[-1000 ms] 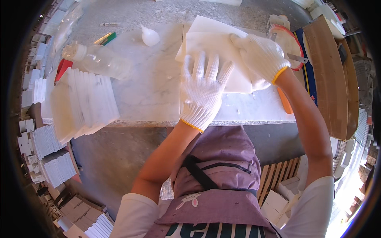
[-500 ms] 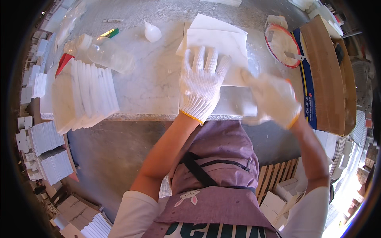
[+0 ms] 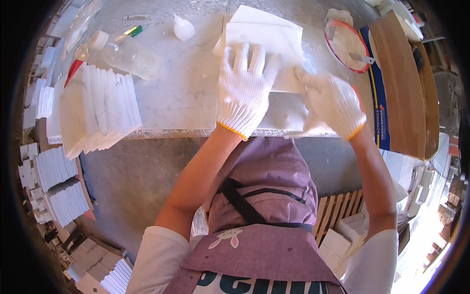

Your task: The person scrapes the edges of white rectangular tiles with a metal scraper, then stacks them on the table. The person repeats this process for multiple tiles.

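Observation:
Both my hands wear white knit gloves with yellow cuffs. My left hand [image 3: 245,90] lies flat with fingers spread on a white stone tile [image 3: 264,39], pressing it to the worktop. Another tile [image 3: 259,15] shows beneath it, turned at an angle. At the tile's right edge my right hand [image 3: 334,100] is closed, its fingertips blurred. A pale, cloth-like piece [image 3: 313,128] hangs below its fingers, over the worktop's front edge. An orange bit [image 3: 359,96] shows behind this hand; what it belongs to is hidden.
White tiles [image 3: 100,108] stand in a row at the left, by a clear bottle [image 3: 129,56], a green cutter [image 3: 133,31] and a white squeeze bottle [image 3: 184,28]. On the right are a red-rimmed tub [image 3: 342,46] with a scraper [image 3: 361,58], and a cardboard box [image 3: 399,83].
My right hand has shifted slightly left, closer to the tile's edge, and is less blurred. My left hand stays flat on the tile. The whole view has moved a little.

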A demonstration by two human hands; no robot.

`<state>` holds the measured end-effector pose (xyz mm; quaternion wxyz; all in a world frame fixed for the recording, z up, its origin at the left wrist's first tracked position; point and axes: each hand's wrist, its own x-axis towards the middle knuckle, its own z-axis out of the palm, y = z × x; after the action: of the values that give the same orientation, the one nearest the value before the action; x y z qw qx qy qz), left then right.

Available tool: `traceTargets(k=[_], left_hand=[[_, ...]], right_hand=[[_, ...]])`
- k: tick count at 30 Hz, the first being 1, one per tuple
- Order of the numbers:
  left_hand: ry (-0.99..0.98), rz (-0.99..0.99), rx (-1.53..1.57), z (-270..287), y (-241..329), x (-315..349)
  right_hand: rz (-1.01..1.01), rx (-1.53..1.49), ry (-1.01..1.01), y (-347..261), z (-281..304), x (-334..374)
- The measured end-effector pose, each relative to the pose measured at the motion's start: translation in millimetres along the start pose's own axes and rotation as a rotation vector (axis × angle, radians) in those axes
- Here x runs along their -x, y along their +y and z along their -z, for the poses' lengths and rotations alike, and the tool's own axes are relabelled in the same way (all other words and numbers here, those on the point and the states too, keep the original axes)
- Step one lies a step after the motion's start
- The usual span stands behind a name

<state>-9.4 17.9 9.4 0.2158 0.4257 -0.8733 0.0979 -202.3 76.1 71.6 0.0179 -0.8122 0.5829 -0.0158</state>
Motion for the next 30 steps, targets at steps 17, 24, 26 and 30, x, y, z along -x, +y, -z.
traceTargets(k=[17, 24, 26, 30], left_hand=[[-0.013, 0.023, 0.035, 4.9, -1.4, 0.7], [-0.012, 0.007, 0.002, 1.6, -1.2, 1.3], [-0.011, 0.013, 0.031, 4.0, -1.5, -0.4], [0.024, 0.017, 0.003, -0.2, -1.2, -0.2]], right_hand=[[-0.026, -0.044, -0.159, -17.7, 5.1, 14.6], [-0.106, -0.074, -0.120, -5.8, -3.4, -4.7], [-0.022, -0.048, -0.182, -11.9, -0.7, 7.5], [-0.055, 0.028, -0.199, -13.2, 0.2, 8.8]])
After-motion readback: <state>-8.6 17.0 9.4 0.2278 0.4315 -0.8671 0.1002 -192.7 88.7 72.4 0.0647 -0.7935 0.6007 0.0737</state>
